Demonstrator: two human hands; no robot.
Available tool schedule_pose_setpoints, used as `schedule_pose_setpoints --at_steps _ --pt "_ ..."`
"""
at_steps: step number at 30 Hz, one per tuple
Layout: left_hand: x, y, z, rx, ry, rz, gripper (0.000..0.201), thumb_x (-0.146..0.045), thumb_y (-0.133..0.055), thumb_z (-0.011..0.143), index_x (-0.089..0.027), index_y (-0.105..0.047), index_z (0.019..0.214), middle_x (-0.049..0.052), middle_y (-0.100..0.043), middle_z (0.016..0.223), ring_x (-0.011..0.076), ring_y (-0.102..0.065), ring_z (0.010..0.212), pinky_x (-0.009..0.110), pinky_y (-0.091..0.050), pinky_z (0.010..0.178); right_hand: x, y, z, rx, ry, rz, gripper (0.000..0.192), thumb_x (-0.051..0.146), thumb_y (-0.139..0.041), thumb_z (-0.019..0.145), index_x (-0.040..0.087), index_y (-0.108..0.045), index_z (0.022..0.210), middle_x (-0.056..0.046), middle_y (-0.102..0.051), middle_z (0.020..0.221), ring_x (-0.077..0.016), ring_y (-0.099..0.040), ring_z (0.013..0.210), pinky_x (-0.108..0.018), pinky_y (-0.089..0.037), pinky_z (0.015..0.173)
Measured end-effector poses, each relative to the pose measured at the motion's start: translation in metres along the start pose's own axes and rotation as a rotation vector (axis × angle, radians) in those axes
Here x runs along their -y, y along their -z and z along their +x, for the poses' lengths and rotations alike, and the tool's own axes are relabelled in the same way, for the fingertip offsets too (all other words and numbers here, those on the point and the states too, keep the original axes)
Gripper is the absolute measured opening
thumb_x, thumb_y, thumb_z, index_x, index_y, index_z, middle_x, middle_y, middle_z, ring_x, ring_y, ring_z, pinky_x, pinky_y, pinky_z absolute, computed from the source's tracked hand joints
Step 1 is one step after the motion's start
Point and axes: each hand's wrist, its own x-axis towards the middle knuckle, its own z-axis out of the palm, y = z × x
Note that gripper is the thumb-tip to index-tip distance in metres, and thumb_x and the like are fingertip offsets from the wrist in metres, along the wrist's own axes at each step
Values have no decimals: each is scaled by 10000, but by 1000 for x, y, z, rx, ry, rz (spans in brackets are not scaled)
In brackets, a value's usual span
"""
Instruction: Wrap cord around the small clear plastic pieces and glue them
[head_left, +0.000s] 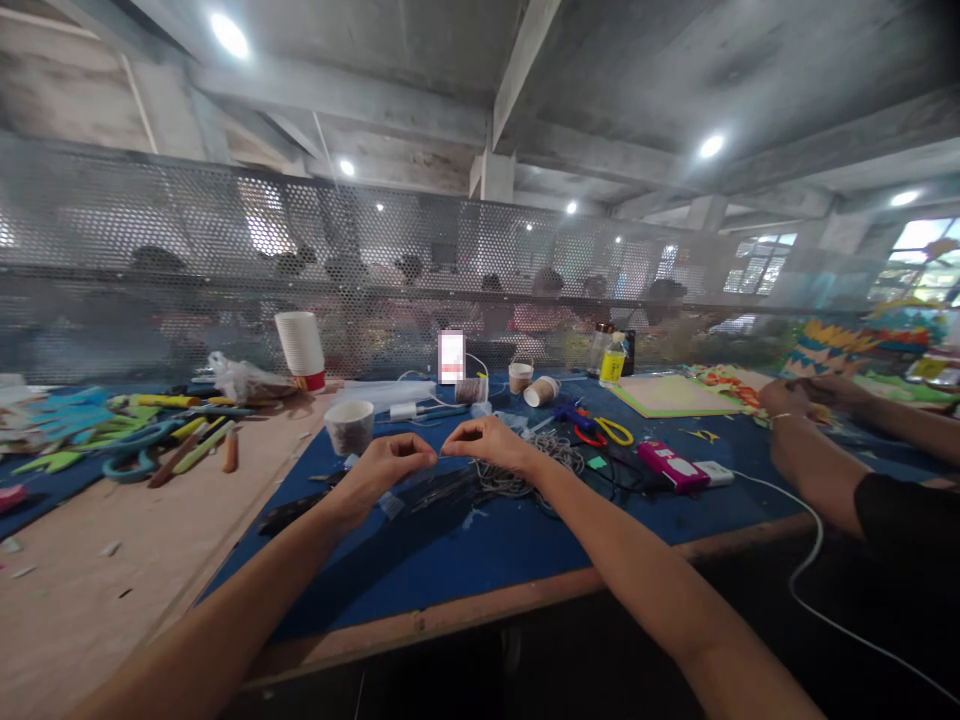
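Forearms reach over the table (480, 560); left hand (386, 470) and right hand (491, 445) each pinch a thin thread taut between them, above tangled cord (525, 478).

Left hand (386, 468): forearm extended toward 1 o'clock, fingers pinched. Right hand (491, 445): forearm toward 11 o'clock, fingers pinched, fingertips nearly meeting.

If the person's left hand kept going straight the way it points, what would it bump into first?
Probably the right hand: the left hand points rightward, fingertips almost meeting it. Depth is unclear; past it lies the gray cord bundle.
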Motion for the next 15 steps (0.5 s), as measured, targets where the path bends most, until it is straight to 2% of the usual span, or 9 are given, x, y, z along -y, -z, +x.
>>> schedule_pose_setpoints --at_steps 3,10,15 --pt "0 0 1 -17 -11 49 247 -411 -729 699 -172 -668 714 -47 -451 556 97 -315 524 257 -197 499 -1 0 0 -7 7 -4 289 408 -736 743 147 -739 867 -38 -701 810 -152 -616 773 -258 -448 736" --pt "-1 2 -1 43 -15 -112 194 -328 -697 718 -175 -709 836 -38 -478 598 100 -340 546 250 -221 512 0 2 1 -49 2 -34 265 388 -711 766 147 -738 870 -45 -704 827 -159 -615 788 -270 -449 752" --pt "4 3 0 48 -53 -31 250 -393 -716 715 -181 -733 846 -24 -512 610 107 -345 546 260 -220 512 3 3 -1 -31 -9 -15 260 376 -722 756 140 -739 864 -46 -703 813 -160 -619 786 -271 -454 758"
